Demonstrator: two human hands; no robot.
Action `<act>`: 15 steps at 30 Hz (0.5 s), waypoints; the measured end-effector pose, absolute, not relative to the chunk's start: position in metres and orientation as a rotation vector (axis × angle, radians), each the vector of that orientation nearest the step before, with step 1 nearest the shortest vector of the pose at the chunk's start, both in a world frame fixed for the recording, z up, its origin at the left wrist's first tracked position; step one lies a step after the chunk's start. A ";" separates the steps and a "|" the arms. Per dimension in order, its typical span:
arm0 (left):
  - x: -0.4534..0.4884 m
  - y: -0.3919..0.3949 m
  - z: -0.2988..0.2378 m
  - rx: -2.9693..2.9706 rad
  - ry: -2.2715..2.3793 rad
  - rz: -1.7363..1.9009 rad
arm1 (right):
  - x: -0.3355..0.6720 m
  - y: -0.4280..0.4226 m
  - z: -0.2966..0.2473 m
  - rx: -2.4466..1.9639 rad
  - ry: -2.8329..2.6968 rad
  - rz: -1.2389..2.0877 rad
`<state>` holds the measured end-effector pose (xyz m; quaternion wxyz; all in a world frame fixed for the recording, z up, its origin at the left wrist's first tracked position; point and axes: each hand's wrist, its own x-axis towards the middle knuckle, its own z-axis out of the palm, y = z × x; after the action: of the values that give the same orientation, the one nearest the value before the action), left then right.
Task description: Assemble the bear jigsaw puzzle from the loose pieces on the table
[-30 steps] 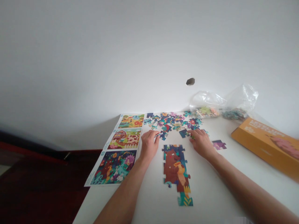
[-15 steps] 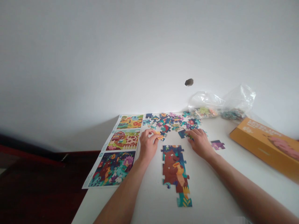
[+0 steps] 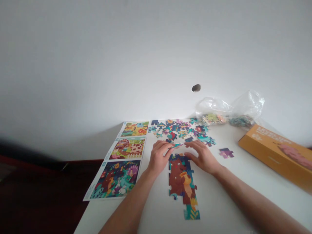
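Between my hands a teal and pink puzzle piece [image 3: 177, 146] is tilted, seen nearly edge-on. My left hand [image 3: 159, 156] pinches its left side. My right hand [image 3: 202, 156] has its index fingertip at the piece's right end, its thumb held apart below. Just under both hands lies a joined puzzle section [image 3: 177, 177], showing a brown bear with a yellow honey pot. A dark blue piece [image 3: 189, 139] lies beyond my right fingertips. Another dark piece by my left fingertips is partly hidden.
Loose puzzle pieces [image 3: 172, 127] spread along the wall. On the left lies a picture sheet [image 3: 114, 162] with three scenes. Clear bags [image 3: 248, 107] of pieces stand at the back right, near an orange box [image 3: 275, 152]. A purple joined pair [image 3: 226, 153] lies right of my hand.
My right hand has moved left, off the pieces at the right, to meet my left hand. A teal and pink piece now shows between them; the yellow piece at my left fingers no longer shows.
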<state>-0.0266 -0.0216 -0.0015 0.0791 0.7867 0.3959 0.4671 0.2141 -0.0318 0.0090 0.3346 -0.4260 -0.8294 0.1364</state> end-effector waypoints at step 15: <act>-0.019 -0.031 -0.001 2.335 1.092 1.260 | 0.198 -0.045 0.021 -1.153 -1.947 0.625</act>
<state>-0.0189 -0.0306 -0.0011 0.1359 0.8062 0.3771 0.4352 0.1984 -0.0454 0.0212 0.3866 -0.4528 -0.7650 0.2454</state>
